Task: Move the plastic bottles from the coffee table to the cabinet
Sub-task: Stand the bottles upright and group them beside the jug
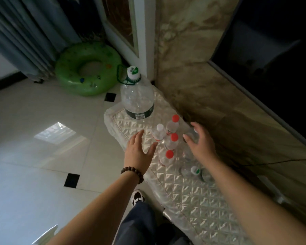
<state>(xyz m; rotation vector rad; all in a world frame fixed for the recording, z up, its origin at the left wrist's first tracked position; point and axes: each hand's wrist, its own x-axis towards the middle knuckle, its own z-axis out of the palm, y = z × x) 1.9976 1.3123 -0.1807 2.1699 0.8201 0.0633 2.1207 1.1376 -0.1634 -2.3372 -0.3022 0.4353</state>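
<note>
Several small clear plastic bottles stand on a low surface with a quilted shiny cover (189,197). Three have red caps (174,137); one has a white cap (159,132). Another with a green-and-white cap (195,170) stands nearer me. A big clear jug (138,101) with a green handle stands at the far end. My left hand (140,152) is spread open just left of the white-capped bottle, holding nothing. My right hand (200,142) is open to the right of the red-capped bottles, its fingers at a clear bottle (193,134) that it partly hides.
A marble-look wall (210,76) runs along the right of the covered surface. A green inflatable swim ring (87,68) leans in the corner by blue curtains (25,32). Glossy tiled floor (42,138) lies to the left. My shoe (137,197) shows below.
</note>
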